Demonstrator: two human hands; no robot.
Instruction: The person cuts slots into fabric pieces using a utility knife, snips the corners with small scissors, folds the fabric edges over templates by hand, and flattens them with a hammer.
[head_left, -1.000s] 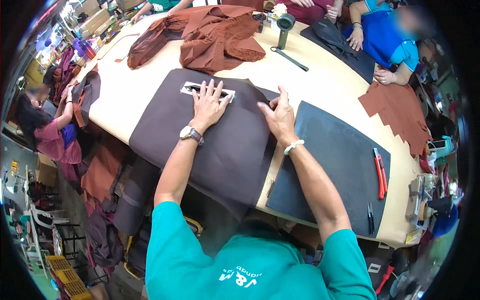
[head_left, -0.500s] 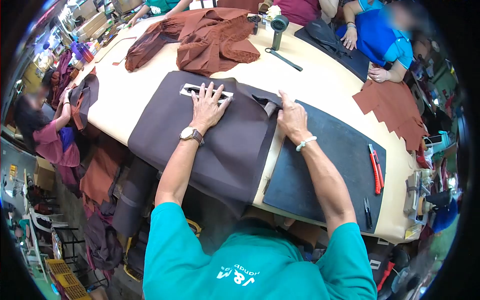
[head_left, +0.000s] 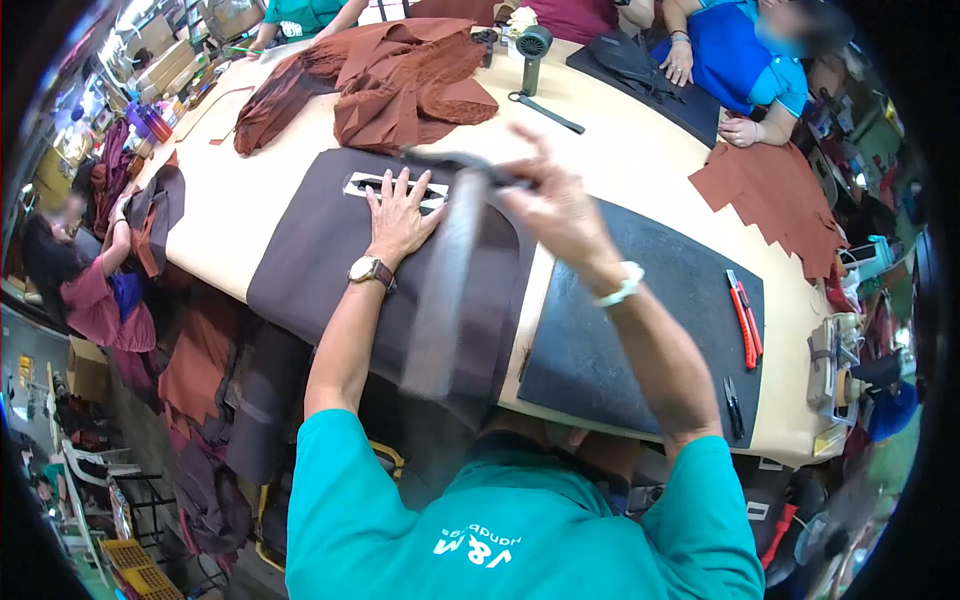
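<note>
My left hand (head_left: 400, 218) lies flat with spread fingers on a dark brown fabric piece (head_left: 330, 265), over the edge of a white-framed slot (head_left: 360, 185). Raised above the fabric's right side, my right hand (head_left: 555, 200) pinches the end of a dark fabric strip. A long greyish, motion-blurred band (head_left: 445, 290) hangs below that strip across the brown fabric. Just right of the fabric lies a black cutting mat (head_left: 640, 310), bearing red cutters (head_left: 743, 318) and small dark snips (head_left: 734, 408).
Crumpled rust fabric (head_left: 400, 85) and a handheld fan (head_left: 533, 62) lie beyond on the table (head_left: 215, 235). Rust cut pieces (head_left: 775, 200) are at the right. A person in blue (head_left: 730, 60) sits at the back right; another person (head_left: 100, 290) works at the left.
My right hand has closed on the dark strip and lifted it up and leftward, with the greyish band swinging over the fabric. My left hand stays flat on the fabric. The whole view has shifted slightly.
</note>
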